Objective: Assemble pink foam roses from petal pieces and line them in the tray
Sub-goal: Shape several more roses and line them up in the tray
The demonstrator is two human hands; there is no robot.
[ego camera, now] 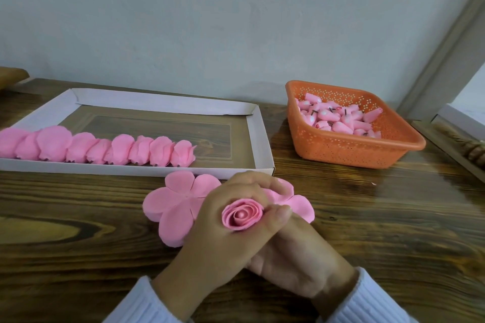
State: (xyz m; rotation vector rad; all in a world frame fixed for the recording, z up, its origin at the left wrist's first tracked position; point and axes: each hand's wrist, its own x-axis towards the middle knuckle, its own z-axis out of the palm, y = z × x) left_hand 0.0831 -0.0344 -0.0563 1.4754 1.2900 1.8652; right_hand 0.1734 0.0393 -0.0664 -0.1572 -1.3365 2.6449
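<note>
Your left hand (223,228) curls its fingers round the half-built rose (242,215), with the bloom facing up toward you. Your right hand (294,254) sits beneath it on the 3 o'clock side, thumb pressed against the outer wrap. Both hands grip the same piece. The rose is held low over the table (78,244), directly above the flat petal pieces (170,207), which spread from under the hands toward 9 o'clock and 3 o'clock.

Treat the foam as very light, soft and easily creased. The wrap is likely to spring open if pressure is released. Hold low on the wrap, near the base, and do not squeeze the rolled lip. Lift a flat petal piece by a lobe edge, not by the slit centre, which may tear.

At 10 o'clock, the tray (262,144) holds a row of finished roses (105,149) along its near wall. At 1 o'clock, the orange basket (354,155) holds bud cores (338,118).
</note>
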